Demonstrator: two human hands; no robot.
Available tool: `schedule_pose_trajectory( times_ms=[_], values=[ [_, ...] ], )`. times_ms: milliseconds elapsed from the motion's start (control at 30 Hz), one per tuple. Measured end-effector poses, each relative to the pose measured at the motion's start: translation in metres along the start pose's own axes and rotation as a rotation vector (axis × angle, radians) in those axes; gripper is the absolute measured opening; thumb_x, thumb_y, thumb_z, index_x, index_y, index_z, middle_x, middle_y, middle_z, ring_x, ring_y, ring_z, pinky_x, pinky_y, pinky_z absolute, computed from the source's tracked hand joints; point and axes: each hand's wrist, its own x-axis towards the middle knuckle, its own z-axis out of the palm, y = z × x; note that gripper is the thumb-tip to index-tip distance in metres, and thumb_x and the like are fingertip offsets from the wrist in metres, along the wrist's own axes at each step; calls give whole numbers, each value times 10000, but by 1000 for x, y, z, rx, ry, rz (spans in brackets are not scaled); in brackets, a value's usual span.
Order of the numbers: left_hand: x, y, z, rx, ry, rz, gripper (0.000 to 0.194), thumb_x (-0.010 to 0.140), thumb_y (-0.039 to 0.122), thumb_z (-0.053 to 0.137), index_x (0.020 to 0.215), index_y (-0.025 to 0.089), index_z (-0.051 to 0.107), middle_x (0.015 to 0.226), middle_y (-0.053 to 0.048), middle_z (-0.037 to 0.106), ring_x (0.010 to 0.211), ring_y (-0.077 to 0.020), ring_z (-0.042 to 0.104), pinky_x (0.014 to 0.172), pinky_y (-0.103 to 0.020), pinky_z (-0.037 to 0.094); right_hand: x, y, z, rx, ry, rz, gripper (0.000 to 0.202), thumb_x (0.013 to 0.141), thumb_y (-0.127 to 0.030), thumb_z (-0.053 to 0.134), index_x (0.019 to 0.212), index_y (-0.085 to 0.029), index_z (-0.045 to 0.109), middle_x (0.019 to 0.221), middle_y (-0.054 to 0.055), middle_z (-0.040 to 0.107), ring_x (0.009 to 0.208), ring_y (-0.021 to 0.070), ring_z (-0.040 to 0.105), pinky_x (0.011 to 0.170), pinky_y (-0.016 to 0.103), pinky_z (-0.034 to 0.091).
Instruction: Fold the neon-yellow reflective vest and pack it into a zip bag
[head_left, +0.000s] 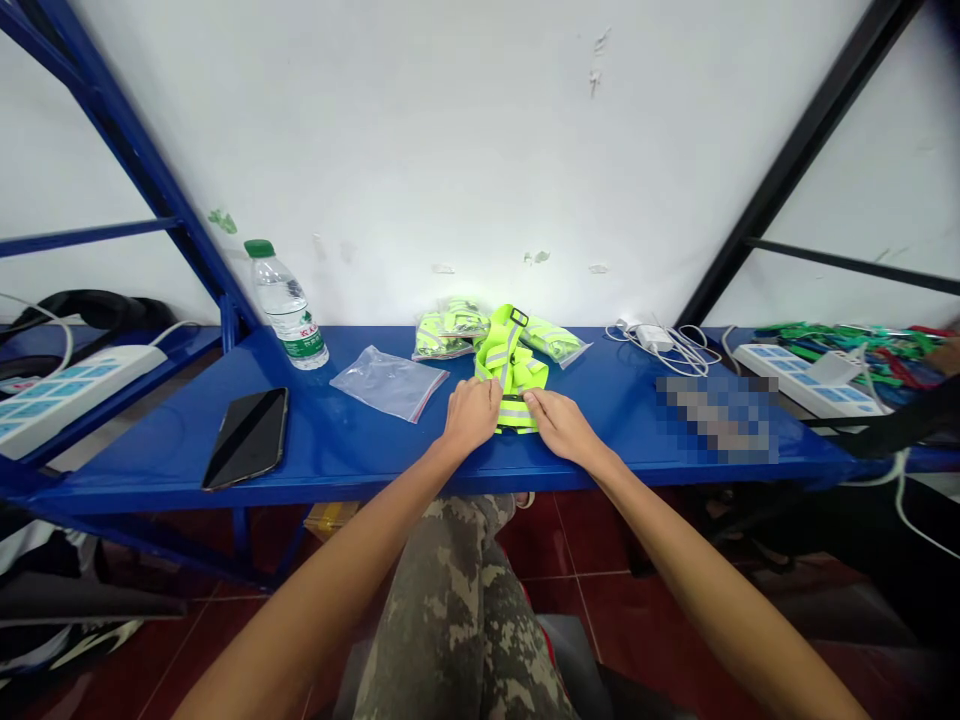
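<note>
A fluorescent yellow reflective strap harness [514, 370] with grey stripes and a black buckle lies bunched on the blue table. At its near end my left hand [474, 414] is closed on the strap's left side. Opposite it, my right hand [559, 425] pinches the right side, thumb on top. A short folded band runs between the two hands. Behind the harness are clear bags of similar yellow straps [450, 330], and another bagged one [555, 340] lies to the right. Left of my left hand rests a flat clear zip bag [390, 382].
A water bottle [291, 310] with a green cap and a black phone [247, 436] are on the left. To the right lie a white charger with cable [656, 338] and a blurred-out item [720, 418]. Power strips [806, 380] and blue frame posts flank the table [360, 450].
</note>
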Motion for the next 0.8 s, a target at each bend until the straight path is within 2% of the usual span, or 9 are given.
schedule_pose_trajectory(
  times_ms=[67,200,300,400,500,600,800],
  values=[
    [-1,2,-1,24,-1,-9,560,1036,373,234,868,140,714,966,-175,731,950,-257,660,877,-374,485,0,0,2,-61,16,-12,392,1061,-324,276,956,-185,627,923,90,700,892,225,640,828,328,468],
    [-3,8,-6,69,-24,-35,530,1030,389,247,879,166,704,1002,-162,738,1004,-290,648,862,-419,496,1,0,5,-147,51,-24,379,1044,-305,325,943,-171,664,960,116,641,937,246,582,869,370,471],
    [-2,9,-6,42,-42,-39,420,1027,367,274,1052,165,641,1023,-161,731,993,-307,663,848,-443,497,2,1,6,-136,97,-38,336,1027,-284,374,1015,-159,686,1013,132,617,977,261,557,899,395,474],
    [0,6,-2,-78,-5,-73,318,1014,340,338,1198,176,539,1050,-136,717,1005,-295,674,847,-417,493,3,3,7,-74,89,-40,311,1024,-259,383,1102,-151,664,1032,123,632,997,253,567,920,385,472],
    [1,1,1,-179,35,-113,278,994,360,414,1203,210,520,1051,-95,703,1022,-255,669,866,-368,489,3,8,7,-24,49,-15,319,1034,-253,357,1060,-171,664,999,100,649,973,228,593,909,354,475],
    [0,-1,1,-160,79,-84,290,988,392,430,1179,204,542,1076,-111,677,1035,-261,648,891,-371,483,2,12,5,-44,32,16,346,1039,-273,346,1009,-180,678,996,103,655,974,232,586,914,363,469],
    [-1,1,-2,-155,33,-90,305,997,371,409,1220,194,516,1083,-117,688,1032,-271,651,857,-367,487,-2,16,0,-153,31,162,359,1030,-292,360,1018,-194,705,1131,122,657,1060,279,550,909,410,469]
  ],
)
